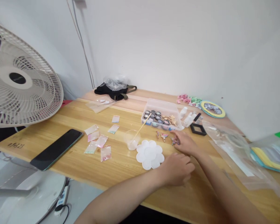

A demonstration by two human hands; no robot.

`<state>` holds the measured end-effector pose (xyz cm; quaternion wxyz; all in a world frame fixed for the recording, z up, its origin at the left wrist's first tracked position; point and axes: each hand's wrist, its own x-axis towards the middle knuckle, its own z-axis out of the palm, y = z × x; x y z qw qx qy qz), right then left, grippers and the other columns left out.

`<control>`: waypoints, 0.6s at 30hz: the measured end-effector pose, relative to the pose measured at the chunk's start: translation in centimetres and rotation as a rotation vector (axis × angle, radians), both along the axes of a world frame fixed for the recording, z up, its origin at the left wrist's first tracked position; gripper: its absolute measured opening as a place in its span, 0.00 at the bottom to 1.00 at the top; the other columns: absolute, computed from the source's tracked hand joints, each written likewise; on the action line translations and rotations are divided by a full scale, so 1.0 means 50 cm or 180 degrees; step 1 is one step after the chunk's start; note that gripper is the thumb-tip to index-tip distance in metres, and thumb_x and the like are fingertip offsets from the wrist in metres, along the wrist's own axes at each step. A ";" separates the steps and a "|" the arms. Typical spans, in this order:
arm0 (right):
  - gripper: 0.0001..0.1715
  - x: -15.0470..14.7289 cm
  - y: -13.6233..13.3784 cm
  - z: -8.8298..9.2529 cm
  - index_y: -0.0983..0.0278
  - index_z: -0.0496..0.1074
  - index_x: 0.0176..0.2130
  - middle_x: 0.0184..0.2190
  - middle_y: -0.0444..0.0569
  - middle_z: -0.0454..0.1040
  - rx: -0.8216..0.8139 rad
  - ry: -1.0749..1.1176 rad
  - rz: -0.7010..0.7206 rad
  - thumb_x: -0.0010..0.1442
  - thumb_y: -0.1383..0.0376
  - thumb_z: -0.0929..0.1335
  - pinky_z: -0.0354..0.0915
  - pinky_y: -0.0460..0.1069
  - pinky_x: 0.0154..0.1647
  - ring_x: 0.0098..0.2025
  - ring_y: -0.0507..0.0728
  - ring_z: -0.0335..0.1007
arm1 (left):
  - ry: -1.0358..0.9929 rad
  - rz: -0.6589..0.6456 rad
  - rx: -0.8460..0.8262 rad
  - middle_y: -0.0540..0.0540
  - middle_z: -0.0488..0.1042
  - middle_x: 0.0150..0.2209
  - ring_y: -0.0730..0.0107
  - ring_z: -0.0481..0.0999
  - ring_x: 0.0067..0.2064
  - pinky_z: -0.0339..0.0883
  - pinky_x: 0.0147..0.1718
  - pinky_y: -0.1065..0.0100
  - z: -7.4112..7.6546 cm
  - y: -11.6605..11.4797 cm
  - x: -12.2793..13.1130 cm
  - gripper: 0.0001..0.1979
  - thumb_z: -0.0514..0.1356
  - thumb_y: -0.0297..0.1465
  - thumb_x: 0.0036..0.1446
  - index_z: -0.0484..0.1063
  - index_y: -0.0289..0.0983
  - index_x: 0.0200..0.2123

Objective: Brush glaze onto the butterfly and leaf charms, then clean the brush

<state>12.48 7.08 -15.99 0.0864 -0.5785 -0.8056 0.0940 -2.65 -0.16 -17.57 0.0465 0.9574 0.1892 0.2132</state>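
My right hand (pixel 184 142) reaches to the small colourful charms, its fingertips pinched at the rightmost charm (pixel 173 141). Two more charms lie just left of it, one of them a winged charm (pixel 164 136) in pink and blue. Nearer to me, my left hand (pixel 177 169) is closed with its back to the camera; whatever its curled fingers hold is hidden. Beside that hand sits a white flower-shaped palette (pixel 150 154). Behind the palette stands a clear plastic cup (pixel 130 142) with a wooden stick (pixel 142 126) leaning in it.
Small glitter packets (pixel 101 141) and a phone (pixel 57 149) lie to the left. A clear box (pixel 162 107) holds several small pots. Plastic bags (pixel 233 152) and a black square frame (pixel 198 129) are at the right. A large fan (pixel 23 77) stands far left.
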 end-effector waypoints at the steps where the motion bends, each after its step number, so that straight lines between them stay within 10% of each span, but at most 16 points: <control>1: 0.23 0.000 0.001 0.001 0.64 0.68 0.55 0.48 0.52 0.73 -0.0023 0.0011 0.0001 0.65 0.56 0.67 0.71 0.57 0.47 0.46 0.57 0.72 | 0.0003 -0.0005 -0.0014 0.42 0.75 0.35 0.61 0.74 0.39 0.60 0.33 0.62 0.001 0.000 0.000 0.09 0.55 0.30 0.61 0.72 0.32 0.34; 10: 0.35 0.018 -0.023 0.024 0.67 0.66 0.57 0.35 0.49 0.72 0.0036 0.0470 -0.0045 0.49 0.71 0.67 0.68 0.53 0.41 0.37 0.57 0.70 | -0.0005 -0.0004 -0.0704 0.37 0.76 0.39 0.54 0.74 0.43 0.65 0.39 0.57 0.006 -0.004 -0.002 0.09 0.54 0.28 0.60 0.73 0.31 0.37; 18: 0.35 0.065 -0.094 0.067 0.64 0.62 0.58 0.37 0.50 0.70 0.0419 0.1091 -0.0152 0.51 0.65 0.64 0.69 0.54 0.39 0.36 0.58 0.71 | -0.0919 0.0436 -0.2773 0.36 0.77 0.42 0.53 0.76 0.46 0.67 0.48 0.49 -0.001 -0.021 0.010 0.10 0.55 0.30 0.56 0.73 0.33 0.39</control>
